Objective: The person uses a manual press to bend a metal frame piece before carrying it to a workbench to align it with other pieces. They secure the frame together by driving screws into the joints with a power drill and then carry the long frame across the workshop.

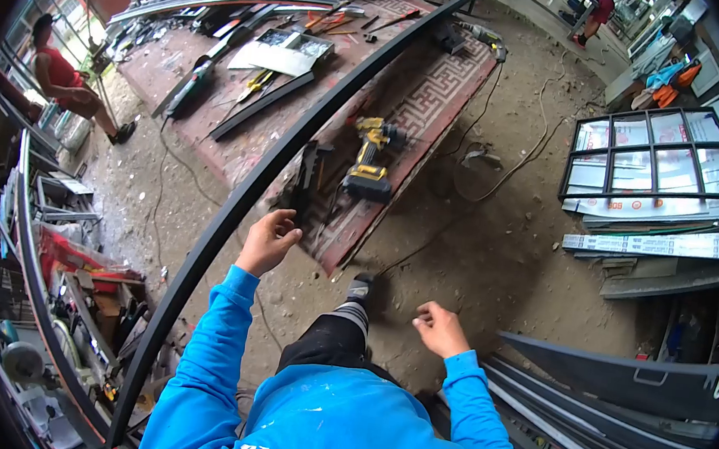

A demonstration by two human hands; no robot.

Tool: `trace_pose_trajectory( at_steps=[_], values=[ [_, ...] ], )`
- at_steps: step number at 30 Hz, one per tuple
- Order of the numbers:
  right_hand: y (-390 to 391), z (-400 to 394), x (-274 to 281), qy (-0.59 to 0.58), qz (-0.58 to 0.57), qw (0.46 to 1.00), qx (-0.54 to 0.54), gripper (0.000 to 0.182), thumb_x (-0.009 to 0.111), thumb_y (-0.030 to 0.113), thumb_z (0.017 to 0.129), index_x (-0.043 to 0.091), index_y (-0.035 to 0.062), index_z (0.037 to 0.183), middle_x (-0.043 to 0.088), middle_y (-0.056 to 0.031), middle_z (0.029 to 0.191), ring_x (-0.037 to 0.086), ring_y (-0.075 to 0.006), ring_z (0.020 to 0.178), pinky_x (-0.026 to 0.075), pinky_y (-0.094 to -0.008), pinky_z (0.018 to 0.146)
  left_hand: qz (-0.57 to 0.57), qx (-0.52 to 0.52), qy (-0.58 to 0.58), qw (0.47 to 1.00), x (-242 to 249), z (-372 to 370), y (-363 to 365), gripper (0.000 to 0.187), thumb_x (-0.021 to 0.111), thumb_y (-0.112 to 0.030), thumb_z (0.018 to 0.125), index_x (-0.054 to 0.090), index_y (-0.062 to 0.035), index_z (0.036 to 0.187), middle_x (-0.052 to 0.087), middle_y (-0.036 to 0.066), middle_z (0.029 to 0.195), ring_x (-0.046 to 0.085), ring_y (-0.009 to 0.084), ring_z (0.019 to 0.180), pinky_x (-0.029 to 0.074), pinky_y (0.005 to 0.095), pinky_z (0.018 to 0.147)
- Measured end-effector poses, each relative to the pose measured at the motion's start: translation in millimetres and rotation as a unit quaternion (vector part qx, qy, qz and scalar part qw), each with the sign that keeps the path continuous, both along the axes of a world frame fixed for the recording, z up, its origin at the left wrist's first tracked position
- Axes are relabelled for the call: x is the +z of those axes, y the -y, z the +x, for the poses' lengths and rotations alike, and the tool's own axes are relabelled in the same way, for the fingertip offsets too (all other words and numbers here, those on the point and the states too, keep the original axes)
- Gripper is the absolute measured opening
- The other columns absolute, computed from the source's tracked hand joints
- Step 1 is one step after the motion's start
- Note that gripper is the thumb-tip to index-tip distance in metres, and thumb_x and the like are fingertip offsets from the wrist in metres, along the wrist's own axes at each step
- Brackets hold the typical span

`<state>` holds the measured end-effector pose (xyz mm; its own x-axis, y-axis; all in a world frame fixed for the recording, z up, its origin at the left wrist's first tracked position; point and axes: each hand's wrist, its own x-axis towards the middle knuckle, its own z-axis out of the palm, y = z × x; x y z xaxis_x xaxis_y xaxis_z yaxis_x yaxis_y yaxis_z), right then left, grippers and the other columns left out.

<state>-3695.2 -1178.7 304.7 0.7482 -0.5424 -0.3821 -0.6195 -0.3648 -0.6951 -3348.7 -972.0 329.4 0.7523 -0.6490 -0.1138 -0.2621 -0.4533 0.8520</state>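
Note:
My left hand (268, 243) hovers by the near corner of the work table, its fingers loosely curled and thumb apart, with nothing visible in it. Beside it a long black metal bar (252, 186) runs diagonally across the view and over the table. Just beyond that hand lie dark metal pieces (307, 174), partly hidden. A yellow and black cordless drill (372, 158) rests on the table close to its right edge. Above the dirt floor, away from the table, my right hand (443, 329) is half curled, with thumb and fingers slightly apart and no object showing.
The red patterned table (426, 114) carries tools, an angle grinder (189, 87) and profiles. Cords (516, 166) trail over the floor. A black gridded frame (656, 156) lies on sheets at right. Stacked profiles (583, 419) flank my right side. A person in red (60, 74) is at left.

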Motion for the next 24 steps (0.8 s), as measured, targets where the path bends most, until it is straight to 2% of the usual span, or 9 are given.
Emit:
trace_pose_trajectory(
  at_steps=[3,5,7,9,13,17,21,23,24],
  values=[
    [32,31,-7,0.022,0.052,0.998,0.031,0.026,0.070,0.013,0.083,0.062,0.0006,0.104,0.070,-0.0182,0.093,0.069,-0.0315,0.088,0.055,-0.0403,0.079,-0.040,0.028,-0.077,0.996,-25,31,68,0.042,0.071,-0.019,0.084,0.061,-0.0002,0.120,0.069,0.013,0.097,0.066,0.0185,0.087,0.053,0.0322,0.079],
    [56,44,-10,0.007,0.002,0.997,0.073,0.025,0.070,0.013,0.083,0.062,0.0004,0.104,0.069,-0.0183,0.092,0.068,-0.0320,0.089,0.054,-0.0401,0.080,-0.058,0.042,-0.058,0.996,-43,54,122,0.041,0.070,-0.026,0.086,0.062,0.0002,0.118,0.068,0.016,0.099,0.066,0.0238,0.090,0.052,0.0352,0.081],
    [81,54,2,-0.017,0.009,0.996,0.082,0.025,0.069,0.013,0.083,0.062,0.0002,0.103,0.069,-0.0185,0.093,0.068,-0.0320,0.089,0.055,-0.0398,0.079,0.038,0.080,0.017,0.996,-61,64,169,0.045,0.067,-0.032,0.089,0.062,0.0033,0.117,0.068,0.020,0.105,0.067,0.0267,0.097,0.052,0.0354,0.086],
    [112,68,18,-0.036,0.039,0.994,0.093,0.026,0.069,0.013,0.083,0.062,0.0004,0.104,0.069,-0.0183,0.093,0.069,-0.0315,0.089,0.055,-0.0390,0.079,0.081,0.090,0.065,0.990,-71,64,215,0.056,0.067,-0.043,0.087,0.063,0.0076,0.110,0.065,0.027,0.106,0.064,0.0377,0.101,0.051,0.0413,0.088],
    [182,95,27,-0.080,0.035,0.993,0.076,0.027,0.069,0.014,0.084,0.063,0.0002,0.106,0.070,-0.0173,0.094,0.069,-0.0271,0.086,0.055,-0.0369,0.078,0.255,0.074,-0.047,0.963,-65,67,272,0.076,0.076,-0.056,0.073,0.055,0.0045,0.114,0.061,0.028,0.113,0.061,0.0393,0.107,0.050,0.0453,0.091],
    [248,131,11,-0.073,0.070,0.991,0.089,0.027,0.069,0.013,0.085,0.062,-0.0005,0.107,0.070,-0.0176,0.094,0.069,-0.0270,0.086,0.055,-0.0370,0.078,0.343,0.081,-0.089,0.932,-71,82,289,0.073,0.083,-0.048,0.066,0.057,-0.0001,0.115,0.066,0.021,0.111,0.064,0.0357,0.106,0.052,0.0432,0.089],
    [328,157,-9,-0.054,0.103,0.975,0.192,0.030,0.068,0.012,0.087,0.061,-0.0011,0.112,0.069,-0.0161,0.096,0.069,-0.0234,0.089,0.055,-0.0346,0.080,0.284,0.075,-0.076,0.953,-86,85,286,0.054,0.087,-0.031,0.061,0.066,-0.0014,0.102,0.070,0.018,0.102,0.067,0.0319,0.098,0.052,0.0396,0.086],
    [372,178,-6,-0.075,0.136,0.966,0.206,0.030,0.067,0.013,0.088,0.060,-0.0012,0.114,0.069,-0.0141,0.100,0.067,-0.0204,0.094,0.054,-0.0331,0.083,0.153,0.075,-0.214,0.962,-93,76,290,0.049,0.086,-0.025,0.064,0.066,-0.0008,0.101,0.071,0.012,0.095,0.067,0.0246,0.092,0.052,0.0351,0.084],
    [395,181,-14,-0.038,0.211,0.957,0.197,0.032,0.069,0.015,0.088,0.061,-0.0009,0.115,0.069,-0.0136,0.102,0.067,-0.0203,0.094,0.054,-0.0333,0.082,0.124,0.107,-0.338,0.927,-62,65,311,0.039,0.084,-0.020,0.068,0.066,-0.0019,0.098,0.068,0.005,0.091,0.062,0.0155,0.085,0.050,0.0312,0.081]
  ],
)
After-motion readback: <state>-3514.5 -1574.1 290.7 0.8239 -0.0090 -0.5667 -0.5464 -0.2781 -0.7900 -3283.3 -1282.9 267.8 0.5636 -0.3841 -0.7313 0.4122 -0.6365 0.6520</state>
